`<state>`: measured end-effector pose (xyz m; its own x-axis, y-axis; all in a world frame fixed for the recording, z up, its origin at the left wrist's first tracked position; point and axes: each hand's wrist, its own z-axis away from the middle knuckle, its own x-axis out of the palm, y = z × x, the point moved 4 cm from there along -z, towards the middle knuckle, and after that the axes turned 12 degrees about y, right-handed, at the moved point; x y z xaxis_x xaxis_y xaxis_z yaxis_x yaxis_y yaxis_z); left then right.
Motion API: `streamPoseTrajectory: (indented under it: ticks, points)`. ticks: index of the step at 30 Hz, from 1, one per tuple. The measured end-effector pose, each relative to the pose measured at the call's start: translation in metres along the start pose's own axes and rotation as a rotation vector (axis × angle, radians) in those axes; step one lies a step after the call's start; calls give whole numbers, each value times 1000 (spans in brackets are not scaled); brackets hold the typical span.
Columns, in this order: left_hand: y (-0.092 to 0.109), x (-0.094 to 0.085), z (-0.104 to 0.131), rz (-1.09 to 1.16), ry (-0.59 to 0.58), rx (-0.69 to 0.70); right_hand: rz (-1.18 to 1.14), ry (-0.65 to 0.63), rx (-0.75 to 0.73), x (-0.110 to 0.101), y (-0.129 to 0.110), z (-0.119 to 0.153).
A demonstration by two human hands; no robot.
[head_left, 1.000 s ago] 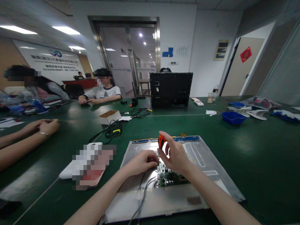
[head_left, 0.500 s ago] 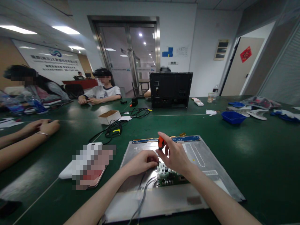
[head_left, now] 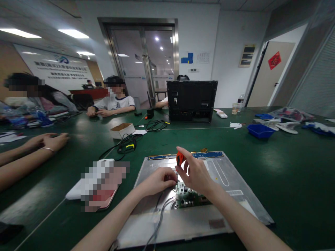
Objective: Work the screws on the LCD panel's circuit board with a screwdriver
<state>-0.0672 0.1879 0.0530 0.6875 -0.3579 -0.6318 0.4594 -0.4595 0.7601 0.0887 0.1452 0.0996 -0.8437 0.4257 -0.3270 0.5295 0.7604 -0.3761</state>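
My right hand (head_left: 195, 170) grips a screwdriver (head_left: 179, 158) by its orange and black handle, the shaft pointing down. Its tip meets the upper left corner of a green circuit board (head_left: 190, 198). Close beside that tip, my left hand (head_left: 161, 181) has its fingers pinched together; whatever is between them is too small to make out. Under both hands lies a flat silver display panel (head_left: 193, 221), with a blue strip board (head_left: 185, 155) along its far edge. Grey cables (head_left: 160, 223) run from near the circuit board toward me.
Phones (head_left: 104, 188) lie left of the panel. Behind them are a small open box (head_left: 122, 130) and coiled black cables (head_left: 128, 143). A black monitor housing (head_left: 192, 101) stands at the far side, a blue tray (head_left: 261, 130) at right. Another person's hands (head_left: 53, 141) rest at left.
My hands stay in nearly the same place; the screwdriver handle has turned slightly. The black monitor housing across the table has shifted a little, and the hands at left have moved slightly right.
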Motion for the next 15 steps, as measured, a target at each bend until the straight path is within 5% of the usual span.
streamPoseTrajectory:
  ticks: [15]
  points:
    - [-4,2,0,13,-13,13,-41,-30,-46,-4,-9,-4]
